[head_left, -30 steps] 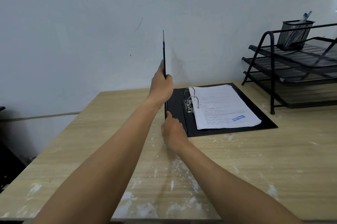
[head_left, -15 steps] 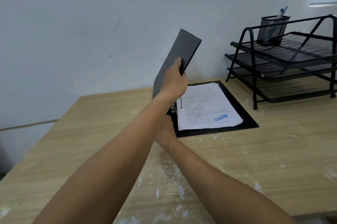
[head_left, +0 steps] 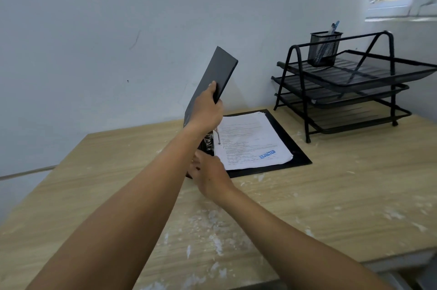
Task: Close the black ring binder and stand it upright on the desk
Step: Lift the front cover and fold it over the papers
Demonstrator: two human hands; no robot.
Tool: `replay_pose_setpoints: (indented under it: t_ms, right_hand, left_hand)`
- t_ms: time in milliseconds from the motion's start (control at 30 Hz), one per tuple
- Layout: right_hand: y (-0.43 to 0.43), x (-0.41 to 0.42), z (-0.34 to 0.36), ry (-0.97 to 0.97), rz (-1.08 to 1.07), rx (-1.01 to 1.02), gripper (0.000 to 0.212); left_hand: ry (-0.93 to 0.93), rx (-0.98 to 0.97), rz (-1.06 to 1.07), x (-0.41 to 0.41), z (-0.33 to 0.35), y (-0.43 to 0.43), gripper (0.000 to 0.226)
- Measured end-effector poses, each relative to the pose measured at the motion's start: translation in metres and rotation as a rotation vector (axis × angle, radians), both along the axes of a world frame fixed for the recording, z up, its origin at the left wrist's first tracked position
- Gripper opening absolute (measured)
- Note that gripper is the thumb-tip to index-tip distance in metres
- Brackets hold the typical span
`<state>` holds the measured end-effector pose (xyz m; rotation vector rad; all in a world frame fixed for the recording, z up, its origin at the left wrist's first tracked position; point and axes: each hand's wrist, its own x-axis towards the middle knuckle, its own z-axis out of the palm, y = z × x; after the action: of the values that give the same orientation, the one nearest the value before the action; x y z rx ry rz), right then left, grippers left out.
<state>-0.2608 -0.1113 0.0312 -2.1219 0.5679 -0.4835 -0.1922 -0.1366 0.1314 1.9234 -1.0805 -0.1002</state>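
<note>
**Binder half shut, not yet upright**

Black binder [head_left: 272, 159] lying open on desk [head_left: 331, 207], near wall. Front cover [head_left: 212, 81] raised, tilted over paper stack [head_left: 248, 140]; left hand [head_left: 208, 112] clamped on cover edge. Right hand [head_left: 208, 171] at spine's near end, grip unclear. Left to do: lower cover, stand upright. Blue stamp [head_left: 267, 154] reading "REJECTED"; other print illegible.

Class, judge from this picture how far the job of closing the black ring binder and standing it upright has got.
Done: nothing finished yet. In hand: the left hand grips the black ring binder's front cover, tilted over the white stack of papers, while the right hand rests at the binder's near corner. Left: lowering the cover shut, then standing the binder upright on the light wooden desk.
</note>
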Motion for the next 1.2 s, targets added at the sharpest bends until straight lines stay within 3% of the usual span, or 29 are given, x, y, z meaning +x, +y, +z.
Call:
replay_pose_setpoints:
  t_ms: [133,400,567,667,767,833,900,967,1033,1200]
  right_hand:
    - [-0.019,-0.045,0.016,0.100,-0.089,-0.420,0.046]
    - [-0.066,-0.105,0.047,0.033,-0.332,-1.074,0.052]
    - [-0.094,-0.112,0.079,0.007,-0.377,-1.327,0.059]
    - [-0.100,-0.107,0.098,0.214,-0.266,-1.472,0.061]
    - [-0.113,-0.091,0.111,0.442,-0.226,-1.511,0.056]
    - [-0.120,-0.080,0.114,0.472,-0.212,-1.537,0.040]
    - [-0.123,-0.074,0.115,0.499,-0.173,-1.463,0.028]
    - [-0.128,-0.069,0.113,0.490,-0.153,-1.459,0.027]
    - [-0.134,-0.065,0.107,0.472,-0.155,-1.479,0.027]
    - [-0.148,-0.058,0.094,0.487,-0.165,-1.504,0.028]
  left_hand:
    - [-0.008,0.034,-0.004,-0.004,-0.001,-0.002,0.053]
    - [-0.103,0.090,-0.028,-0.032,-0.003,-0.009,0.055]
    - [-0.135,0.124,-0.044,-0.036,-0.009,-0.023,0.051]
    - [-0.167,0.131,-0.042,-0.031,-0.016,-0.033,0.045]
    - [-0.193,0.121,-0.035,-0.026,-0.023,-0.042,0.029]
    - [-0.216,0.119,-0.035,-0.029,-0.025,-0.044,0.018]
    - [-0.230,0.107,-0.039,-0.036,-0.025,-0.043,0.029]
    - [-0.218,0.102,-0.053,-0.038,-0.028,-0.041,0.028]
    - [-0.208,0.092,-0.077,-0.033,-0.032,-0.039,0.013]
    - [-0.159,0.078,-0.130,-0.026,-0.044,-0.025,0.038]
